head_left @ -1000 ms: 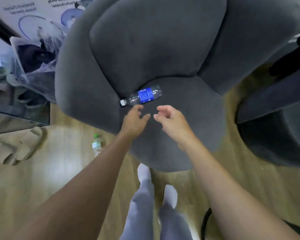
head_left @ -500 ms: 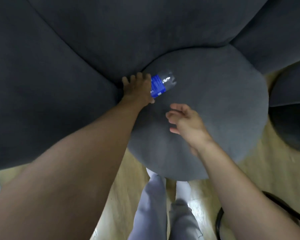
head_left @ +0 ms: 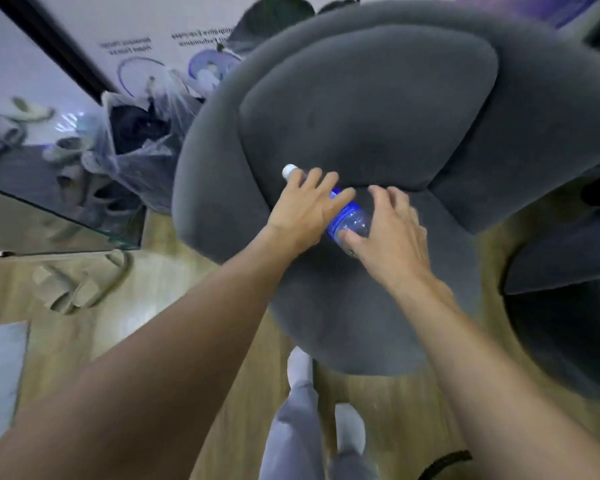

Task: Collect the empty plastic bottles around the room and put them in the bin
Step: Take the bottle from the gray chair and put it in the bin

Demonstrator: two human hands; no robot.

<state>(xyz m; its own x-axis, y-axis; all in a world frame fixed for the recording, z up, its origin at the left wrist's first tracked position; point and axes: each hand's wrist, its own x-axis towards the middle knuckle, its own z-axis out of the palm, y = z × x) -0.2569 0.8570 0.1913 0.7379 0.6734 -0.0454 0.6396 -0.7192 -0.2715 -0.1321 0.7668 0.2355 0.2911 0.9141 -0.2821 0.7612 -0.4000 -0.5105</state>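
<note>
Bottle [head_left: 349,216] in left hand [head_left: 305,211], right hand [head_left: 392,233]

The left hand [head_left: 305,209] and right hand [head_left: 388,233] were bare, as were the left forearm [head_left: 187,341] and right forearm [head_left: 465,341]. Light grey trousers [head_left: 291,438] covered the legs. White socks [head_left: 298,367] covered the feet.

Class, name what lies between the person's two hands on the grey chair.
In the head view, the blue-labelled plastic bottle lies between the left hand and the right hand; both hold it.
</note>
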